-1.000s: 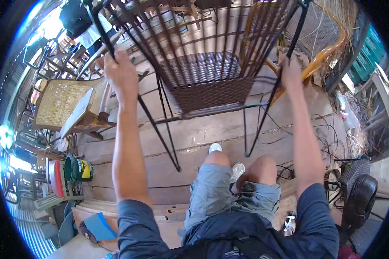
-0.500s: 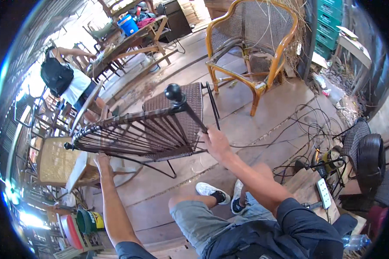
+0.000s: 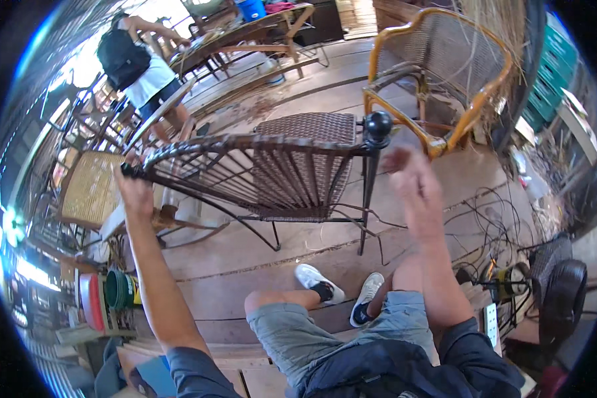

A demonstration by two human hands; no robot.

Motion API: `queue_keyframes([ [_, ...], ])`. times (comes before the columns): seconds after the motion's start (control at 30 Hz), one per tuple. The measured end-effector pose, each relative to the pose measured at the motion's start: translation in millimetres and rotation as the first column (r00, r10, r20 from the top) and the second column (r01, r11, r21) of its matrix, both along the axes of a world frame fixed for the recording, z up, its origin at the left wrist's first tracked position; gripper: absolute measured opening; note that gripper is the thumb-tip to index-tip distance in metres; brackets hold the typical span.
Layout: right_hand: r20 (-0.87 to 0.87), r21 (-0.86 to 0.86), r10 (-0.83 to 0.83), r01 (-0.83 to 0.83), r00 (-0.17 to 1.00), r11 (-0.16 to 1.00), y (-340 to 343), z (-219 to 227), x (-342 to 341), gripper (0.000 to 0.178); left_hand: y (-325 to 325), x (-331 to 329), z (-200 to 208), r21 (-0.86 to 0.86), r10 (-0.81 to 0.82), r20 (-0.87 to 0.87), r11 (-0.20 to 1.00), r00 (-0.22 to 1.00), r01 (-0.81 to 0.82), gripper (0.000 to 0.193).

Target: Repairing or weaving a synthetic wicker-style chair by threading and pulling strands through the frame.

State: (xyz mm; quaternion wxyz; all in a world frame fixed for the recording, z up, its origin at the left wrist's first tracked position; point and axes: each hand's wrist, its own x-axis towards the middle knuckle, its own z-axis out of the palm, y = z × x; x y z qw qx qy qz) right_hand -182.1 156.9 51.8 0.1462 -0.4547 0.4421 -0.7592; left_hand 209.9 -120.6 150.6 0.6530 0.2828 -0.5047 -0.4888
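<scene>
A dark brown chair (image 3: 305,172) with a woven seat and a slatted back stands on the floor in front of me. Its curved top rail runs between two posts capped with black knobs. At the left post, beside the small knob, my left hand (image 3: 136,192) is closed round the frame. My right hand (image 3: 421,196) is raised to the right of the large black knob (image 3: 378,126), apart from the chair; its fingers are smeared by motion.
A yellow rattan armchair (image 3: 444,79) stands at the far right. Black cables (image 3: 484,225) tangle on the floor near a white power strip (image 3: 491,325). At the left are a cane-seated chair (image 3: 93,189) and a green bucket (image 3: 119,288). A person with a black backpack (image 3: 123,60) bends over a bench.
The chair now stands more upright and farther right. My right hand has let go of its right post and come up. My left hand has moved up to the left knob.
</scene>
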Motion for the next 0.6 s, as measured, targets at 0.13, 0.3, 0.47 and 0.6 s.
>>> queue_keyframes([
  [0.13, 0.105, -0.244, 0.061, -0.034, 0.993, 0.969, -23, 58, 23, 0.028, 5, -21, 1, -0.016, 0.113, -0.16, 0.993, 0.981, -0.117, 0.045],
  [0.3, -0.133, -0.137, -0.09, 0.072, 0.987, 0.988, -29, 72, 36, 0.029, 3, 9, -19, -0.098, 0.007, 0.006, 0.995, 1.0, -0.007, 0.027],
  [0.47, 0.051, -0.192, -0.22, 0.226, 0.974, 0.955, 1, 60, 71, 0.029, 57, 37, -40, -0.444, 0.095, 0.255, 0.895, 0.962, 0.03, 0.029],
  [0.6, 0.072, -0.245, -0.156, 0.169, 0.985, 0.954, 25, 62, 108, 0.029, 102, 86, -48, -0.19, 0.062, -0.039, 0.979, 0.997, -0.069, 0.03],
])
